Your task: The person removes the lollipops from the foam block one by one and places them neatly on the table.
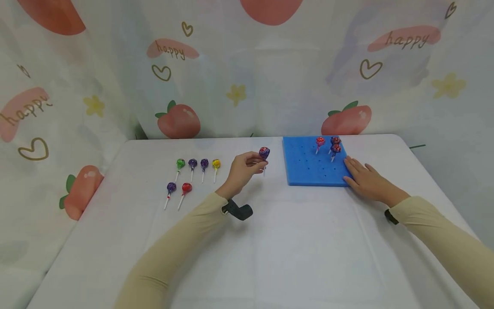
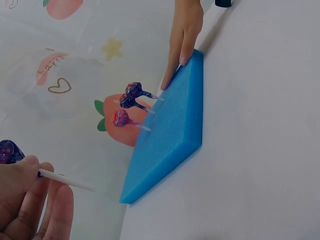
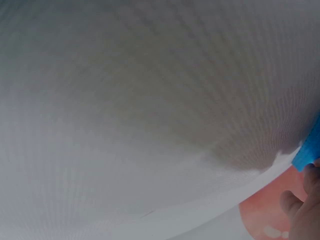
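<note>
My left hand (image 1: 244, 168) pinches a purple-wrapped lollipop (image 1: 264, 152) between thumb and fingers, its head up and its white stick pointing down. In the left wrist view that white stick (image 2: 67, 180) sticks out past the fingertips. To the right lies a blue foam board (image 1: 308, 171) with rows of small holes. Three lollipops stand in its far right part: a pink one (image 1: 320, 141) and two dark-wrapped ones, the nearer of them a dark lollipop (image 1: 335, 148). My right hand (image 1: 366, 180) rests with extended fingers against the board's right edge.
Left of my left hand, several lollipops lie on the white table (image 1: 301, 249) in two rows. The back row includes a green lollipop (image 1: 180, 163) and a yellow lollipop (image 1: 216, 164); a red lollipop (image 1: 187, 188) is in front. A printed curtain (image 1: 278, 86) hangs behind the table.
</note>
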Available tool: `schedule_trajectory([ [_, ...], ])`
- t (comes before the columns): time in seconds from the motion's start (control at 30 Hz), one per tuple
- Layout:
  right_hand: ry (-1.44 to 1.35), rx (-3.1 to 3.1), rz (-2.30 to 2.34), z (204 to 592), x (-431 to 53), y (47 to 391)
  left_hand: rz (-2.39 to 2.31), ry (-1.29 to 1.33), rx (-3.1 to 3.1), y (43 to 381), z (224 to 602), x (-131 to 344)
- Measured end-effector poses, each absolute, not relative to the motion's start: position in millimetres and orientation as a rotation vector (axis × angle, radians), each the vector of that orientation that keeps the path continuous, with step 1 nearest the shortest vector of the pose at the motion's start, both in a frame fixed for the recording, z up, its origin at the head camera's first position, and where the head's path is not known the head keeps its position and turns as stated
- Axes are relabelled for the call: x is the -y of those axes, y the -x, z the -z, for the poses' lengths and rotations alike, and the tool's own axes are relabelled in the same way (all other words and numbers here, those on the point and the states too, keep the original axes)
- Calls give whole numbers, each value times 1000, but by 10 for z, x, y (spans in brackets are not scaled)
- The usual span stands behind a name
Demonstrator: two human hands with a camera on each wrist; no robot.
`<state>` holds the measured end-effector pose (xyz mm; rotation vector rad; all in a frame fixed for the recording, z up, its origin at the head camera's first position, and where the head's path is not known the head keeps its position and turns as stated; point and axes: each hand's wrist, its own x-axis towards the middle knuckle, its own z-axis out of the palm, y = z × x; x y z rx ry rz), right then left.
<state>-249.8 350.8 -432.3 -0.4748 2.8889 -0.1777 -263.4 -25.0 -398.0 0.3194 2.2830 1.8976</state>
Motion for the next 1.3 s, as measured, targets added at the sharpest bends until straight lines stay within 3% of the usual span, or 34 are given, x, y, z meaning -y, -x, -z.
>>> schedule_trajectory([
  [0.9, 462, -2876, 194, 4320, -3510, 2498, -1813, 251, -2486, 2225, 4344, 1270],
  [1.3, 467, -2864, 198, 4326, -3510, 2519, -1738, 351, -2547, 2119, 4432, 1519],
])
